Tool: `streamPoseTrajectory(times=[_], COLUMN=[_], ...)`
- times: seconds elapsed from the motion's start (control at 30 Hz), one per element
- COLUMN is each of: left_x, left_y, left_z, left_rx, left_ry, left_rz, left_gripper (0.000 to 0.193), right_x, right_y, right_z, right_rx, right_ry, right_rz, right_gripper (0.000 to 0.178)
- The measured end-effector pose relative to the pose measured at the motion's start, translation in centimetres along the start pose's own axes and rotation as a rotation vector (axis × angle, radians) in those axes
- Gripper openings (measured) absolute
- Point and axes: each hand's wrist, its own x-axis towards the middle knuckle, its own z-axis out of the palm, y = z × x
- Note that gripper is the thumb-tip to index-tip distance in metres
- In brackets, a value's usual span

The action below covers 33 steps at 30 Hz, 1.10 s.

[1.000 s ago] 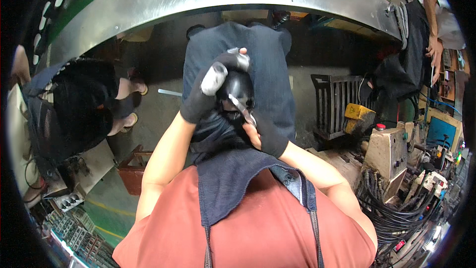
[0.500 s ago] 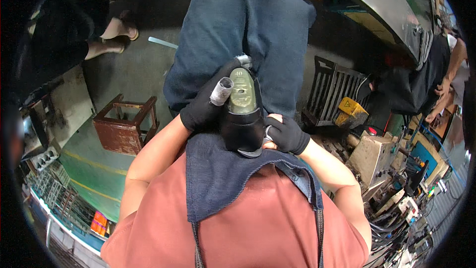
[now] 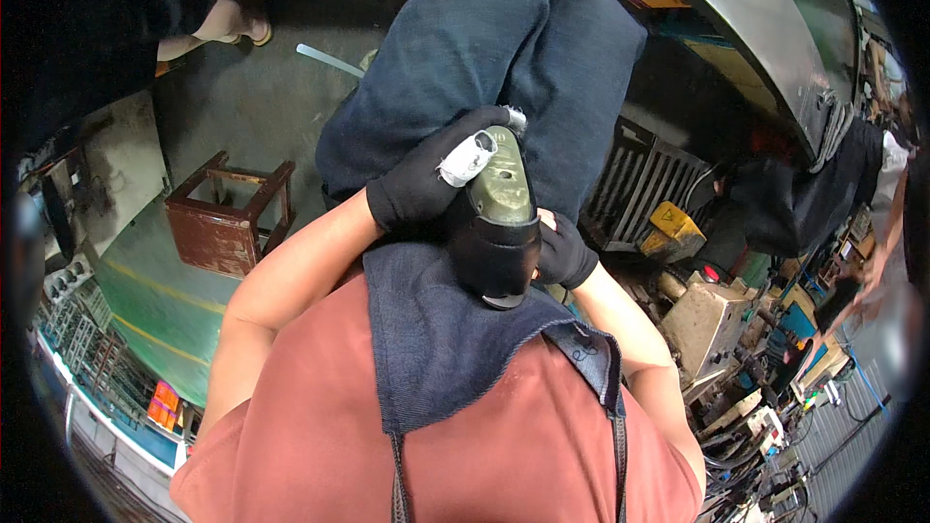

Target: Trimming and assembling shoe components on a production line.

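Note:
A green shoe last (image 3: 506, 192) with a black shoe upper (image 3: 492, 260) pulled over its front part stands in my lap, against a dark denim apron (image 3: 436, 349). The toe end points toward me. My left hand (image 3: 426, 174), in a black glove with white tape on fingertips, is closed round the last's far left side. On the other side, my right hand (image 3: 565, 254), gloved with bare fingertips, presses against the right edge of the upper. Part of its fingers is hidden behind the shoe.
A brown wooden stool (image 3: 218, 223) stands at the left. To the right are a slatted dark rack (image 3: 644, 179), a yellow box (image 3: 673, 230) and a beige machine (image 3: 707, 324). A metal-edged bench (image 3: 736, 10) crosses the upper right. Another person's feet (image 3: 237, 24) show at upper left.
The view has shifted, and the shoe with both hands now sits farther right in it. My right hand's fingers have slipped more behind the shoe. Both hands stay on it.

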Motion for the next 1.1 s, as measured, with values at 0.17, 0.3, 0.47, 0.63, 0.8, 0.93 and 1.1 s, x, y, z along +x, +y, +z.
streamPoseTrajectory(times=[0.17, 0.3, 0.47, 0.63, 0.8, 0.93, 1.1], left_x=[-0.2, 0.3, 2.3, 3.6, 5.0, 4.2, 3.5], left_y=[-0.2, -0.1, 2.9, 4.8, 2.9, 0.9, -2.6], left_z=[-0.1, 0.5, -0.7, 0.0, 1.6, -0.3, -0.6], left_rx=[-0.001, -0.071, 0.078, 0.211, 0.977, 0.611, 0.835], left_ry=[-0.021, 0.054, -0.011, 0.328, 0.576, 0.473, 0.514], left_rz=[0.075, -0.02, 0.014, -0.076, 0.321, 0.093, 0.327], left_gripper=[0.044, 0.043, 0.037, 0.042, 0.064, 0.065, 0.07], right_x=[0.4, 0.7, 3.7, 10.2, 12.7, 10.0, 10.2], right_y=[1.5, 2.1, 0.0, -2.4, 2.1, 4.2, 4.9], right_z=[-0.2, -0.3, -4.4, -10.0, -9.5, -9.0, -12.2], right_rx=[0.058, 0.093, 0.022, 0.664, 0.812, 1.011, 0.5], right_ry=[-0.056, -0.067, -0.128, 0.06, 0.061, 0.084, -0.068], right_rz=[-0.039, 0.025, 0.072, 0.977, 1.3, 1.115, 0.968], right_gripper=[0.036, 0.035, 0.041, 0.042, 0.054, 0.052, 0.046])
